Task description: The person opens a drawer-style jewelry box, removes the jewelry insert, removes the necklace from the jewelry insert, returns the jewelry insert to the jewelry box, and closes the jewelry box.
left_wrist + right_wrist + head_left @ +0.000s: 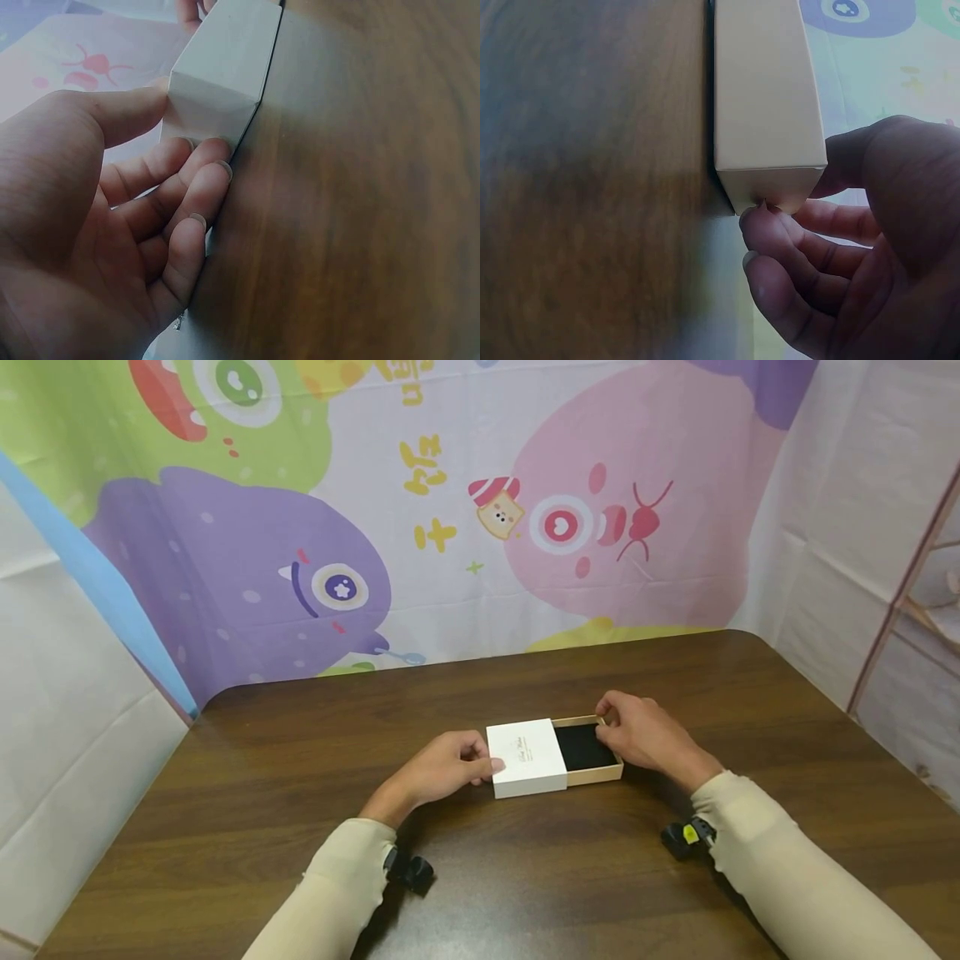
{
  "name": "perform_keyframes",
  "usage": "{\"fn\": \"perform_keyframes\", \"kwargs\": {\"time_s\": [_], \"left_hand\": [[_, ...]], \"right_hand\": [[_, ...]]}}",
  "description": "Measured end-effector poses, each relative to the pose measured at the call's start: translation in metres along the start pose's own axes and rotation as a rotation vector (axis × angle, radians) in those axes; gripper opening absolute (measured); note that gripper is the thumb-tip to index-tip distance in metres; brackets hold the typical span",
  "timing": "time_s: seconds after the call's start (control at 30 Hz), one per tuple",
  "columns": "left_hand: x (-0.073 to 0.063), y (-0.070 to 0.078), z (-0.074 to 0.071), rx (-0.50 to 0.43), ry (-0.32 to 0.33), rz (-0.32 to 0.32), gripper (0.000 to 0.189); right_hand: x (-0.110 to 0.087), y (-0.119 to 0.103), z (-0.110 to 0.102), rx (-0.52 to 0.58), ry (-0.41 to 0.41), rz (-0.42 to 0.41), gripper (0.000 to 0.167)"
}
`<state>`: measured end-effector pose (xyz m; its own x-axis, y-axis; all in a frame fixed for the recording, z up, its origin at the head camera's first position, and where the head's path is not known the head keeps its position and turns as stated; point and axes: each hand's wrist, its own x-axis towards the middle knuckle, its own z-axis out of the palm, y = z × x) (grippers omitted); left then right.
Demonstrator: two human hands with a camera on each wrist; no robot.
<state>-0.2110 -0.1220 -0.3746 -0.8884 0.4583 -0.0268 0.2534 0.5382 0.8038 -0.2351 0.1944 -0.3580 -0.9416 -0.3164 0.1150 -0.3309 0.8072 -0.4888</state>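
Note:
A white box sleeve [525,747] with small gold print lies on the table, and a tan drawer [596,775] sticks out of its right side. Black lining [583,749] shows inside the drawer. My left hand [444,767] holds the sleeve's left end, its thumb on the top edge and its curled fingers against the end face in the left wrist view. At the opposite end, my right hand [639,732] pinches the drawer's end wall. A small pointed tab [763,204] shows by the right fingertips in the right wrist view.
The box lies flat on a dark brown wooden table [480,877]. Behind the table's far edge hangs a cloth [442,602] printed with cartoon monsters. Black wrist straps with small devices [411,870] sit at both cuffs.

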Motion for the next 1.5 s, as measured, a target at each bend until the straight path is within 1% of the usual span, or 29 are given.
{"fn": "perform_keyframes", "kwargs": {"time_s": [0.37,0.53,0.8,0.93,1.2,1.5], "left_hand": [[-0.0002,0.0012,-0.0002,-0.009,-0.002,-0.036,0.028],[-0.0001,-0.0004,-0.0003,-0.016,-0.003,-0.051,0.030],[-0.0008,0.0012,-0.0007,-0.022,-0.001,-0.034,0.031],[-0.0011,0.0019,-0.0007,-0.013,0.000,-0.037,0.030],[-0.0011,-0.0013,0.0013,0.000,0.003,-0.042,0.029],[0.0008,-0.0025,0.0015,-0.006,0.013,-0.001,0.027]], "right_hand": [[-0.0008,-0.0014,-0.0015,-0.002,-0.022,0.018,0.031],[0.0000,-0.0010,-0.0005,0.005,-0.033,0.008,0.032],[0.0004,-0.0003,0.0000,0.000,-0.033,0.003,0.031],[0.0000,-0.0005,-0.0002,0.006,-0.041,-0.001,0.030],[-0.0005,0.0007,0.0027,0.009,-0.040,-0.037,0.029],[-0.0002,-0.0007,0.0024,0.006,-0.044,-0.059,0.028]]}}
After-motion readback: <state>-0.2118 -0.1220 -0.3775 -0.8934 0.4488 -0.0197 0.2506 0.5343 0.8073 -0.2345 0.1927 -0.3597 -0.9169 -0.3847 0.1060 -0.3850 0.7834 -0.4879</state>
